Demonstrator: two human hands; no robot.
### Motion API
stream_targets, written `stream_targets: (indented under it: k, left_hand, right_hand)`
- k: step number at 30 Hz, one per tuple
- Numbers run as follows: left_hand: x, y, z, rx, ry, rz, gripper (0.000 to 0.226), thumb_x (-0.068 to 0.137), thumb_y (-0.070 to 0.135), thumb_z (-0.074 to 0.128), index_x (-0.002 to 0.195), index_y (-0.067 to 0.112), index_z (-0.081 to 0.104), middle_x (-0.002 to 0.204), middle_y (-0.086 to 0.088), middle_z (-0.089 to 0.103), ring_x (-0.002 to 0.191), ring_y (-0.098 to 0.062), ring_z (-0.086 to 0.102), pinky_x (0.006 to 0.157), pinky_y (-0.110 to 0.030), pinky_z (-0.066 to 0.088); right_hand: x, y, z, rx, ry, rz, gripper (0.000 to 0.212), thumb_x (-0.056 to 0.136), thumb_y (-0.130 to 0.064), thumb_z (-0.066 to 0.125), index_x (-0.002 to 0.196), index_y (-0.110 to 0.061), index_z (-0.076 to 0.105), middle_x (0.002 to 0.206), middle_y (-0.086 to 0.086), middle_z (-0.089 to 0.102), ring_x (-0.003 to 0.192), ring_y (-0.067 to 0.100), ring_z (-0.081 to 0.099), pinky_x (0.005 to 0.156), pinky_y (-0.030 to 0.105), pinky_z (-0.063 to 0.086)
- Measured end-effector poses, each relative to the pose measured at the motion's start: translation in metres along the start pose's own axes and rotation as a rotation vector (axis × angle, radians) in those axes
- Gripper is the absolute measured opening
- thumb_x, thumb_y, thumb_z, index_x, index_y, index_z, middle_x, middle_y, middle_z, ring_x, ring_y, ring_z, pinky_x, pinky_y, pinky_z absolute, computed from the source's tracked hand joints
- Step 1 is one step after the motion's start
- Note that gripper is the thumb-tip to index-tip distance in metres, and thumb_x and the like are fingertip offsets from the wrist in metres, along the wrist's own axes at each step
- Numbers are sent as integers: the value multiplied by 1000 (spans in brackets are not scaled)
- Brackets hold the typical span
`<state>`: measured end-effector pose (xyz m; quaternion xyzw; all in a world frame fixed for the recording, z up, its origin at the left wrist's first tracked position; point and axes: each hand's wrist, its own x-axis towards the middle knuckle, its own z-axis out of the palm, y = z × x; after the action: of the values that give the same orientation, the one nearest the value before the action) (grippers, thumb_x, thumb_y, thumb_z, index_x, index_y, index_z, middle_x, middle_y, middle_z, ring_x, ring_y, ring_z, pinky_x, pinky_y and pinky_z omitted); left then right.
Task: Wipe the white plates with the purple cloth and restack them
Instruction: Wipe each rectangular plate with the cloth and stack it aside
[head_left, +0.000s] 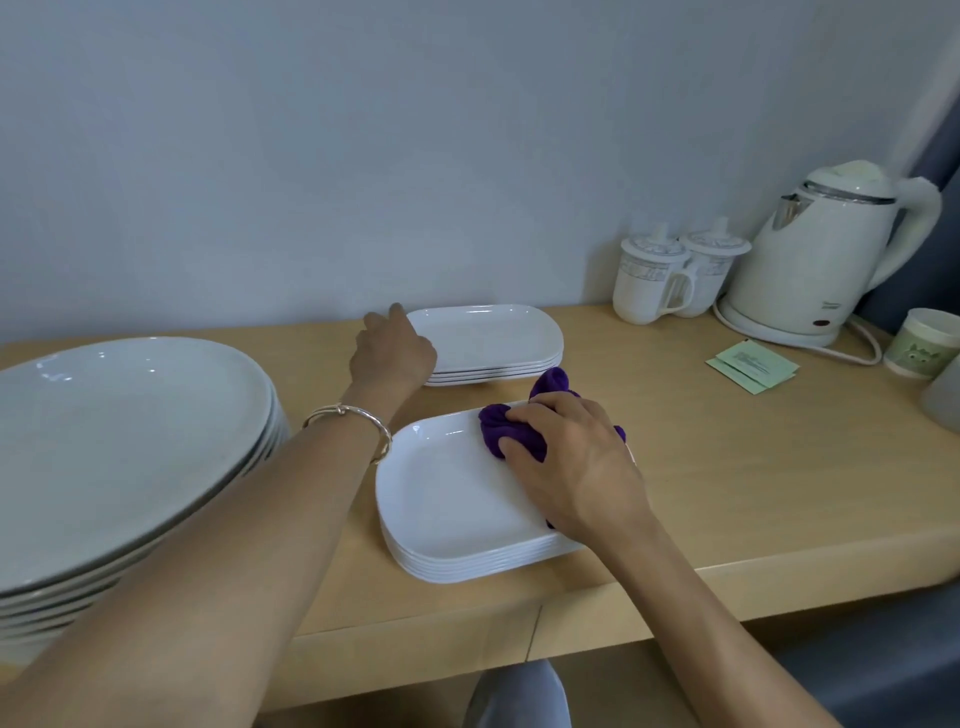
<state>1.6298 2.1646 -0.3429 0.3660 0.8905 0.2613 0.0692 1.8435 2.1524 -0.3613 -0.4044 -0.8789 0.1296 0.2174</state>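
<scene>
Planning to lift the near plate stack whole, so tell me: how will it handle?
Probably heavy: the near stack holds several plates. Its glossy rims look slippery, so plates may slide if tilted. Likely stiff but breakable; the right hand pressing the cloth on it leaves it flat.

plates (483, 338): white
cloth (506, 428): purple
desk (727, 467): light wood
kettle (810, 265): white
mugs (670, 275): white, grey patterned band
packets (753, 366): pale green
bracelet (358, 423): gold
</scene>
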Motion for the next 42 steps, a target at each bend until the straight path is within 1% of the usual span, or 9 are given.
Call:
stream_targets:
  k: [10, 13, 18, 21, 25, 29, 33, 40, 42]
  left_hand:
    - [-129, -39, -26, -116, -273, 374, 94, 85, 72, 49, 157, 25, 11, 163, 13, 9, 149, -4, 12, 119, -29, 20]
    - [-154, -64, -29, -208, -368, 357, 86, 74, 76, 56, 144, 42, 19, 142, 39, 22, 135, 6, 25, 105, -24, 31]
    - [-160, -74, -20, -348, -385, 319, 90, 58, 78, 64, 132, 47, 23, 134, 26, 36, 124, 1, 41, 93, -27, 43]
    - [-159, -70, -19, -372, -351, 296, 88, 54, 67, 76, 124, 44, 27, 122, 24, 42, 112, 4, 45, 76, -20, 43]
    - [-158, -69, -22, -425, -343, 316, 81, 61, 45, 85, 116, 61, 28, 124, 34, 42, 113, 17, 40, 76, -10, 39]
    - [-154, -68, -23, -507, -377, 372, 84, 62, 32, 89, 119, 63, 36, 123, 40, 47, 116, 17, 45, 81, -6, 43]
    - [-148, -70, -10, -577, -354, 438, 98, 53, 39, 93, 138, 30, 46, 132, 8, 59, 123, -16, 57, 98, -44, 49]
    - [-151, -61, -15, -565, -317, 497, 67, 56, 24, 87, 117, 18, 59, 101, 0, 69, 94, -24, 65, 79, -54, 54]
    - [-151, -64, -18, -584, -335, 472, 78, 56, 20, 88, 124, 42, 57, 114, 15, 68, 108, -9, 64, 89, -46, 54]
  right_hand:
    - [3, -1, -8, 224, 83, -11, 27, 89, -31, 58, 115, -27, 66, 115, -10, 61, 109, 10, 51, 88, 22, 41]
    - [3, 0, -26, 489, 175, 79, 21, 89, -29, 59, 108, -28, 68, 96, -16, 61, 89, 1, 56, 71, 4, 37]
    - [4, 4, -30, 270, 128, 71, 30, 91, -27, 56, 120, -24, 62, 109, -6, 57, 103, 14, 51, 82, 19, 35]
    - [5, -3, -10, -118, -5, 98, 39, 94, -31, 48, 133, -23, 47, 135, 4, 41, 125, 29, 33, 103, 35, 30]
    - [12, -23, 8, -311, -11, 188, 37, 96, -31, 39, 127, -12, 42, 129, 11, 41, 118, 33, 36, 97, 43, 32]
    - [16, -43, 13, -246, -43, 177, 34, 95, -32, 40, 122, -12, 42, 126, 12, 42, 115, 35, 38, 95, 45, 33]
    - [5, -68, 22, -97, -152, -46, 33, 94, -35, 44, 123, -19, 47, 129, 5, 42, 119, 28, 34, 97, 41, 31]
    - [-17, -50, -19, 126, -443, -234, 18, 86, -33, 59, 103, -34, 58, 108, -14, 46, 107, 14, 38, 96, 33, 34]
    - [-16, -31, -32, 72, -467, -180, 19, 83, -32, 62, 101, -37, 59, 108, -14, 48, 108, 13, 40, 96, 33, 35]
